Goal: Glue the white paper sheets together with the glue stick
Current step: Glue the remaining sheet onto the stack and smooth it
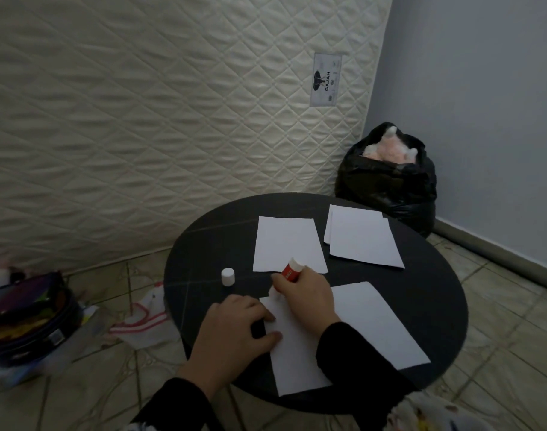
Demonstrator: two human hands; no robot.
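On the round black table [421, 306] lie several white paper sheets. My right hand [306, 295] grips a red and white glue stick [289, 272], its lower end down at the top left corner of the nearest sheet [300, 362]. My left hand [234, 334] presses that sheet's left edge flat with fingers and thumb. Another sheet [381, 321] lies just right of it. The white cap [228, 276] stands on the table, left of the glue stick. One sheet [286, 241] and a small stack [364, 236] lie at the far side.
A quilted mattress [160, 126] leans against the wall behind the table. A full black bag [390, 185] stands on the floor at the back right. A dark pouch [26, 318] and a white cloth [144, 318] lie on the tiled floor to the left.
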